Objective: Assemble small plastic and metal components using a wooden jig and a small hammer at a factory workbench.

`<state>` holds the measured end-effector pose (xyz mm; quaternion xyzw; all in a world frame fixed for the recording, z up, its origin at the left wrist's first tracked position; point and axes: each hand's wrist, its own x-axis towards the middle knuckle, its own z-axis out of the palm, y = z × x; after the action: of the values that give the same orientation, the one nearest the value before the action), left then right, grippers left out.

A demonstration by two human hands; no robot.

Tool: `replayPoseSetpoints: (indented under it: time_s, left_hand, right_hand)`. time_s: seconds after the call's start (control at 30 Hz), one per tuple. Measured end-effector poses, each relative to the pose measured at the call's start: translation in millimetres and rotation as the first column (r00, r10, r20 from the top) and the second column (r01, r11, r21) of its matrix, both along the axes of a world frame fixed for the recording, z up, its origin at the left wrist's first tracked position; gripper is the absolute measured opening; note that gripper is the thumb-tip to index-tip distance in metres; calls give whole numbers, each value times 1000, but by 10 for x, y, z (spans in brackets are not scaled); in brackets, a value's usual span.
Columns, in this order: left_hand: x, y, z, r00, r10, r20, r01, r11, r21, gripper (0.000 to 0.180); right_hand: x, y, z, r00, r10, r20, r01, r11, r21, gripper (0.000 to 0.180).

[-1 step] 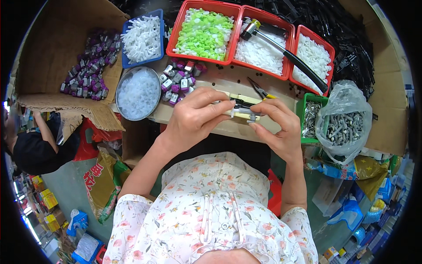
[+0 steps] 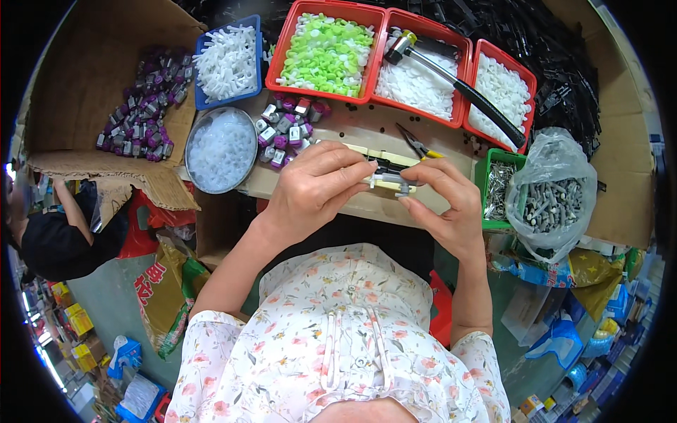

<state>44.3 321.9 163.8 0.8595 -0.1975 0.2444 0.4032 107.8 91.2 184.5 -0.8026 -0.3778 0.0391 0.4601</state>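
My left hand (image 2: 314,185) and my right hand (image 2: 450,201) meet over the middle of the work surface. Each pinches one end of a small grey-white plastic part (image 2: 388,179) between thumb and fingers. Directly behind it is a pale yellow bar-shaped piece (image 2: 386,156) with a dark strip along it; whether the part touches it, I cannot tell. My left fingers hide some of both. Pliers (image 2: 417,143) with yellow-and-black handles lie just beyond my right fingers. Left of my left hand sits a heap of grey-and-purple small parts (image 2: 285,130).
At the back stand a blue tray (image 2: 259,60) and red bins (image 2: 371,56) of white and green pieces. A hammer (image 2: 458,83) lies across two bins. A round dish (image 2: 222,149) is at left; a green bin (image 2: 482,176) and plastic bag (image 2: 553,197) of metal parts at right.
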Motion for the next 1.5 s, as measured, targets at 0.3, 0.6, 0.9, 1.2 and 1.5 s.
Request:
replayPoseSetpoints:
  time_s: [0.3, 0.6, 0.9, 1.2, 1.5]
  left_hand:
    - [100, -137, -90, 986, 16, -163, -27, 998, -61, 16]
    - [133, -186, -140, 969, -13, -248, -23, 990, -141, 15]
    - [96, -145, -244, 994, 95, 60, -102, 986, 134, 32]
    - [10, -206, -480, 988, 43, 146, -84, 953, 291, 31]
    - [-12, -229, -538, 989, 52, 140, -89, 959, 269, 34]
  right_hand:
    - [-9, -65, -56, 984, -17, 175, 39, 991, -124, 34]
    - [8, -94, -66, 992, -9, 123, 28, 987, -156, 32]
    - [58, -137, -59, 987, -46, 155, 90, 954, -288, 29]
    - [72, -94, -125, 980, -19, 196, 77, 953, -293, 28]
    - [115, -21, -227, 991, -5, 135, 36, 972, -233, 28]
